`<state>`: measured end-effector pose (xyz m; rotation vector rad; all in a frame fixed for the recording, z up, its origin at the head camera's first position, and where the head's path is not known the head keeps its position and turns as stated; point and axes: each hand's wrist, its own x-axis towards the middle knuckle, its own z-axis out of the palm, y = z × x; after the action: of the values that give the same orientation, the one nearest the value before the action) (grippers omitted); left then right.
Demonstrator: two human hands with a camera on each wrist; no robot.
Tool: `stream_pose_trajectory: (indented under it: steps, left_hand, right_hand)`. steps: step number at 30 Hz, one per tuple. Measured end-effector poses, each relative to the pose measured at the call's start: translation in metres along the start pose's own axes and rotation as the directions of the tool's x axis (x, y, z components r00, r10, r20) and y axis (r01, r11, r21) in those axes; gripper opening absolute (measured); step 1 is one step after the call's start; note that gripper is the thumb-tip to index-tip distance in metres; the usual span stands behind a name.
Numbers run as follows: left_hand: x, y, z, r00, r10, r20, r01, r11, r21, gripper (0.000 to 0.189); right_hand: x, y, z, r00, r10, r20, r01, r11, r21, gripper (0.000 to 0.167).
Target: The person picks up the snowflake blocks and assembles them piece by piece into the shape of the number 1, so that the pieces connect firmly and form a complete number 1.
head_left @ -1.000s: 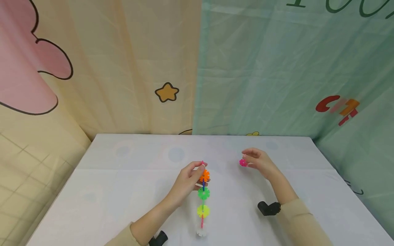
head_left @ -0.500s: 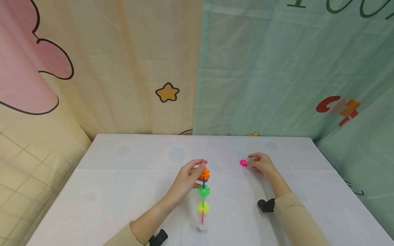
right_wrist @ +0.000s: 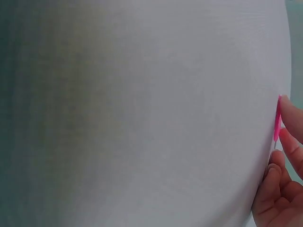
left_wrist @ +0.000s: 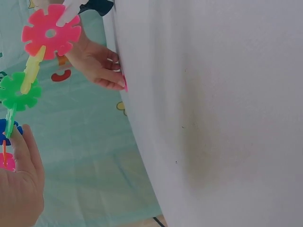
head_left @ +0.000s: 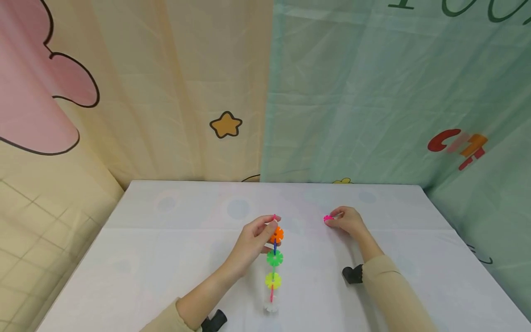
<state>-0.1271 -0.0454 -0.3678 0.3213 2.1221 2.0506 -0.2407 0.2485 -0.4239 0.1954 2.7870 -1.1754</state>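
My left hand (head_left: 254,236) pinches the upper end of a chain of interlocked snowflake discs. From the fingers hang an orange disc (head_left: 277,234), a blue one seen edge-on, a green disc (head_left: 274,257), a yellow disc (head_left: 273,281) and, lowest, a whitish disc (head_left: 271,307). A pink disc's edge shows at the fingertips. In the left wrist view the chain's pink disc (left_wrist: 38,30) faces the camera. Further right, my right hand (head_left: 349,221) pinches a separate pink snowflake disc (head_left: 327,218); the right wrist view shows that pink disc (right_wrist: 278,120) edge-on, low by the white cloth.
A white cloth covers the table (head_left: 166,258). Patterned curtains (head_left: 352,92) hang behind its far edge and down the right side. Black wrist-camera mounts (head_left: 352,275) stick out from both wrists.
The right hand drew back a little, then came round the pink disc, which has turned from face-on to more edge-on. The left hand and chain rose slightly and stay nearly in place.
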Motion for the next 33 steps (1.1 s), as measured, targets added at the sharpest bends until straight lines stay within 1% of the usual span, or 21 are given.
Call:
stream_pose_trajectory:
  steps: [3, 10, 14, 16, 19, 22, 27, 33]
  left_hand:
    - [-0.0002, -0.0006, -0.0006, 1.0, 0.0, -0.001, 0.0, 1.0, 0.0, 0.047]
    - [-0.0005, -0.0022, -0.001, 1.0, 0.0, -0.003, 0.0, 1.0, -0.007, 0.047]
    - [-0.0003, -0.0023, -0.0008, 1.0, -0.007, -0.014, 0.007, 1.0, -0.009, 0.048]
    - [-0.0006, -0.0023, -0.0007, 1.0, -0.013, -0.019, 0.013, 1.0, -0.009, 0.047]
    - [-0.0011, -0.0017, -0.0008, 1.0, -0.016, -0.021, 0.016, 1.0, -0.014, 0.046]
    - [-0.0013, -0.0009, -0.0009, 1.0, -0.011, -0.014, 0.011, 1.0, -0.02, 0.046]
    - [-0.0017, -0.0002, -0.001, 1.0, -0.01, -0.011, 0.01, 1.0, -0.017, 0.046]
    - [-0.0019, -0.0004, -0.0002, 1.0, -0.025, -0.016, 0.025, 1.0, -0.014, 0.047]
  right_hand:
    - [0.0017, 0.0007, 0.0019, 1.0, -0.017, -0.004, 0.016, 0.999, -0.029, 0.034]
    - [0.0034, -0.0005, 0.0025, 1.0, 0.008, 0.008, -0.008, 0.999, -0.04, 0.037]
    - [0.0037, -0.0012, 0.0017, 1.0, 0.004, 0.011, -0.004, 0.999, -0.044, 0.037]
    - [0.0037, -0.0013, 0.0012, 1.0, -0.011, 0.015, 0.012, 0.999, -0.04, 0.037]
    - [0.003, -0.0014, -0.0001, 0.999, -0.035, 0.02, 0.035, 0.999, -0.008, 0.035]
    - [0.0026, -0.0015, -0.0006, 0.998, -0.054, 0.034, 0.052, 0.997, 0.053, 0.033]
    - [0.0013, -0.0027, 0.0005, 0.996, -0.044, 0.072, 0.033, 0.987, 0.158, 0.034]
    - [-0.0017, -0.0061, 0.0022, 0.993, -0.009, 0.118, -0.017, 0.975, 0.223, 0.037]
